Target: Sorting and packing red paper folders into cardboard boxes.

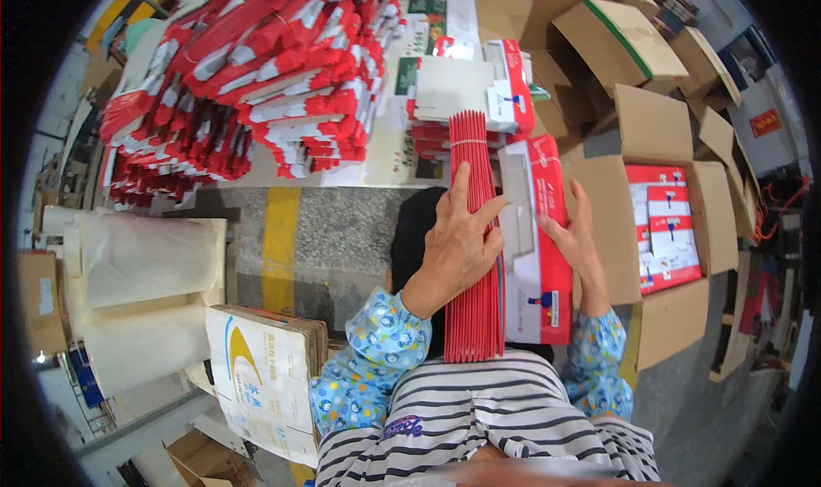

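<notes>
A banded bundle of flat red cartons (472, 316) stands edge-up in front of my body, its lower end near my striped shirt. My left hand (462, 239) grips across it, one finger stretched along the edges. Just right of it is a red and white carton (552, 307) with a cut-out side. My right hand (580, 239) rests at that carton's right edge, thumb against its red face and fingers stretched upward. Both forearms wear blue patterned sleeves. Beyond the bundle, more red and white cartons (457, 89) lie stacked on the table.
A tall heap of flat red and white cartons (291, 68) covers the table's left. At right, an open cardboard box (676, 324) holds red and white packs (671, 222). More open boxes (590, 47) stand behind it. Folded white cardboard (261, 376) stands at lower left.
</notes>
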The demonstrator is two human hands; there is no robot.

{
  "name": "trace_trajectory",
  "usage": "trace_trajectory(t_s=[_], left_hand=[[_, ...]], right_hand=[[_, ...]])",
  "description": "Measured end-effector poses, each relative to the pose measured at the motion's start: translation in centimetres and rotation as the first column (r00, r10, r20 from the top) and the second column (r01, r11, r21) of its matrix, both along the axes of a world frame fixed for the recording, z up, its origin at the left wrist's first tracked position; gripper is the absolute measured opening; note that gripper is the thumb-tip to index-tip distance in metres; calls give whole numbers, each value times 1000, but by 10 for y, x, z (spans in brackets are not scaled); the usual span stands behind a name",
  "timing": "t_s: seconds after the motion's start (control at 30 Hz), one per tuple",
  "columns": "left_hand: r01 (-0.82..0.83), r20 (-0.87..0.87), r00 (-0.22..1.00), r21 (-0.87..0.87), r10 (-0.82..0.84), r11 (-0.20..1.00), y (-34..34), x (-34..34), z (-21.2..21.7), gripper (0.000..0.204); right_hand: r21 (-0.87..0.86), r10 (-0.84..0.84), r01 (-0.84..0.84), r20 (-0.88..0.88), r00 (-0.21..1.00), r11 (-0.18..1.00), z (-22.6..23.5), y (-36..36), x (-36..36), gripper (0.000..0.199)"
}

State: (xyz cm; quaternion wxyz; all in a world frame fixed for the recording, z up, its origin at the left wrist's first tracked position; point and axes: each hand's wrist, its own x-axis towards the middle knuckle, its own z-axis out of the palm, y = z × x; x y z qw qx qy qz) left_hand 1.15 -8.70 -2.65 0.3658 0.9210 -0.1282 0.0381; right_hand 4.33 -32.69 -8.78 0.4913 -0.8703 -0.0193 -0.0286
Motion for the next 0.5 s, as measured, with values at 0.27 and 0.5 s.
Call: trace_trajectory(t_s=[0.27,0.5], left_hand=[[-221,-39,975,-139,218,965,48,-24,-35,89],[-569,-554,798,-565,236,597,83,-44,-82,75]], right_hand=[[414,89,187,-562,822,891,23,5,-49,80],[401,74,148,-488,870,904,19,12,-51,54]])
